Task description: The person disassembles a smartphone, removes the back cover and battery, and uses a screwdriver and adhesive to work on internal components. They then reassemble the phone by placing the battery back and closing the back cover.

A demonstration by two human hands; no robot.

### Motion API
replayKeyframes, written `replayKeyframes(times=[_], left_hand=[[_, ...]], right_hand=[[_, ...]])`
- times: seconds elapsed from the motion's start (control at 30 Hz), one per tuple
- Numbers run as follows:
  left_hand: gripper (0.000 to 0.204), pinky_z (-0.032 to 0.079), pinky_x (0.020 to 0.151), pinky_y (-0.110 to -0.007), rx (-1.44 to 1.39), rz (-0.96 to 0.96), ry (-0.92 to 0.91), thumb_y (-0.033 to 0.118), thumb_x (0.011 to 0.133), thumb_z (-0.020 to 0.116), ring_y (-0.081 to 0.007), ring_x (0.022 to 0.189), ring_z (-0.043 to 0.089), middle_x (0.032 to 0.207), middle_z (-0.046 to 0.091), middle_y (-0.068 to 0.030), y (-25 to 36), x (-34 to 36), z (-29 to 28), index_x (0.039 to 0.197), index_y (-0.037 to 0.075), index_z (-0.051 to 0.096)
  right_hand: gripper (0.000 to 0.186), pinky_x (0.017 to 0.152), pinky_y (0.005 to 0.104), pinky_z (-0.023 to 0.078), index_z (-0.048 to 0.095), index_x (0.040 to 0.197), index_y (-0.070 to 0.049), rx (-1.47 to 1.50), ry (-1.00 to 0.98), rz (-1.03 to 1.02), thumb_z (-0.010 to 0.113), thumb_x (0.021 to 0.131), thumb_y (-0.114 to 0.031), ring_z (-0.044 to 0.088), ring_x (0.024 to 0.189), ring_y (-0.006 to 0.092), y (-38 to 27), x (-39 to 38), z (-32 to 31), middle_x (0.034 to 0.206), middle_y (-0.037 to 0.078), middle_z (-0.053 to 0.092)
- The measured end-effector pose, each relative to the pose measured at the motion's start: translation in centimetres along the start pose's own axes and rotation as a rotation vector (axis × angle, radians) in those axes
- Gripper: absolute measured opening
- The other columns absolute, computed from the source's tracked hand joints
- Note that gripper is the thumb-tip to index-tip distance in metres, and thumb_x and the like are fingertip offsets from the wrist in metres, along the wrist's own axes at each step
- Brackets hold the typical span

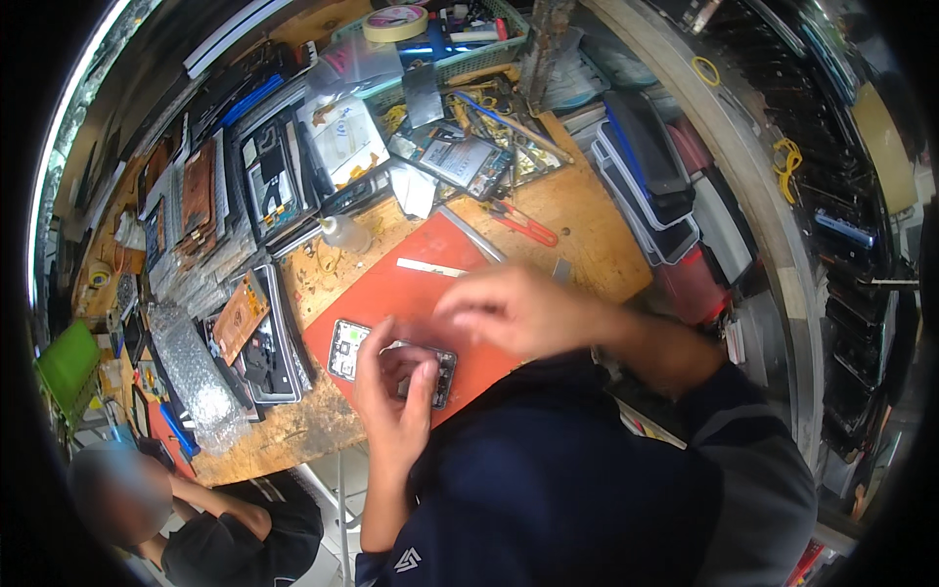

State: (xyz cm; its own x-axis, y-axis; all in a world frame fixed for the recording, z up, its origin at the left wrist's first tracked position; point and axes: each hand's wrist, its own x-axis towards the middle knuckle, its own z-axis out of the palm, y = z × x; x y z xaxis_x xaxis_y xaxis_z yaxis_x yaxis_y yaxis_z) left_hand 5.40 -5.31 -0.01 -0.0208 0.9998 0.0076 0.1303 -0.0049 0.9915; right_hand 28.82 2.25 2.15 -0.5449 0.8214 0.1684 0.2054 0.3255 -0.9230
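One curled left hand, right hand hovering

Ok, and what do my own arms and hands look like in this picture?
Your left hand and right hand show no gloves, and the forearms are bare. The right sleeve is dark navy with a greyish panel. The left sleeve is dark too, and a small white angular mark shows near it.

Wooden bench; on it, red mat; bottle; red-handled tool.
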Motion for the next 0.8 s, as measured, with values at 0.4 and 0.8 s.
replayKeyframes(times=[0.4, 0.8], left_hand=[[0.035, 0.058, 0.071, -0.039, 0.942, 0.259, 0.331, 0.014, 0.106, 0.072, -0.0269, 0.085, 0.073, 0.109, 0.076, -0.0216, 0.2, 9.7, -4.7, 0.136, -0.003, 0.068], [0.029, 0.058, 0.083, -0.057, 1.024, 0.437, -0.175, 0.01, 0.103, 0.065, -0.051, 0.095, 0.072, 0.113, 0.072, -0.0266, 0.4, 16.6, 6.5, 0.13, 0.002, 0.07]], right_hand=[[0.077, 0.107, 0.0491, 0.053, 0.07, 0.131, 0.005, -0.867, 0.34, 0.255, 0.092, 0.075, -0.042, 0.071, 0.119, 0.0396, 5.6, 6.9, -7.9, 0.123, 0.024, 0.075], [0.067, 0.098, 0.0471, 0.057, 0.074, 0.118, 0.002, -0.845, 0.664, 0.283, 0.093, 0.07, -0.041, 0.075, 0.105, 0.0422, 5.8, 2.4, -10.8, 0.111, 0.024, 0.078]])
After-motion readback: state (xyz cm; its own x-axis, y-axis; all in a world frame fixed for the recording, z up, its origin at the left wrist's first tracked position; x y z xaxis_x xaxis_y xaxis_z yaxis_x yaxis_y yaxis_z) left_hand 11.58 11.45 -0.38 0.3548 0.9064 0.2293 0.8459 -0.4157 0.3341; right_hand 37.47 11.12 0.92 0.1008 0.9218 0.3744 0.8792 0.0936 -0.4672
